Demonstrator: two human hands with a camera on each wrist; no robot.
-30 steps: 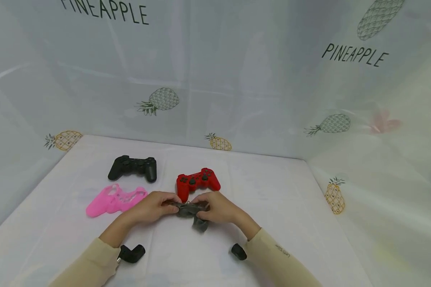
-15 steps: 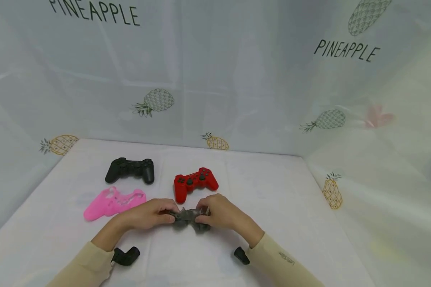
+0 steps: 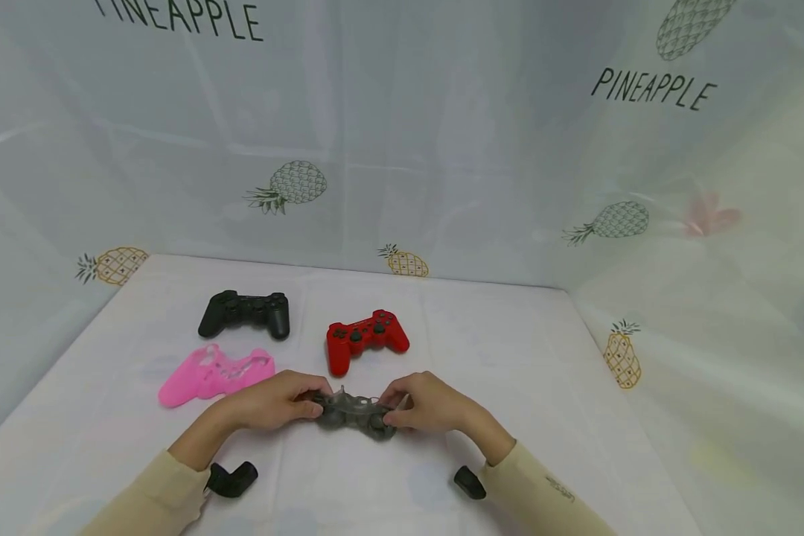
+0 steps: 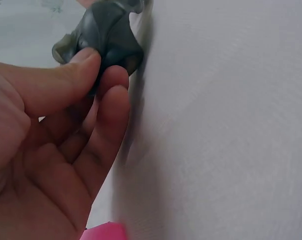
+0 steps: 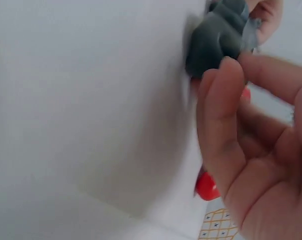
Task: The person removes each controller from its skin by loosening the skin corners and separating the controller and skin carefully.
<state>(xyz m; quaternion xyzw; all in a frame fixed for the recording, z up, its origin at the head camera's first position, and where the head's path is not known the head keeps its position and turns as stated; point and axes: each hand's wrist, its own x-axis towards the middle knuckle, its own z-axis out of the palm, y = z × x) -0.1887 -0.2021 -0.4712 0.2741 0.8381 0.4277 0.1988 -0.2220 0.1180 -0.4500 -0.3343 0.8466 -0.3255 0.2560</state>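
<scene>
A dark grey, see-through silicone controller cover (image 3: 353,412) is spread between my two hands, low over the white cloth. My left hand (image 3: 278,402) pinches its left end between thumb and fingers. At the other end, the thumb and fingers of my right hand (image 3: 432,408) pinch the cover's right grip. The left wrist view shows the soft cover (image 4: 111,32) folded where the thumb presses it. Part of the same cover (image 5: 216,42) appears at the top of the right wrist view. Just beyond the hands lies a red game controller (image 3: 366,339).
Behind the left forearm lies a pink silicone controller cover (image 3: 204,380), partly hidden by the left hand. A black game controller (image 3: 244,314) rests farther back. Pineapple-printed curtains (image 3: 442,149) border the white table (image 3: 529,372) at the back and sides.
The grey cover was bunched up and now lies stretched out wider between the hands. My right hand has moved right with its end. The controllers and pink cover stay in place.
</scene>
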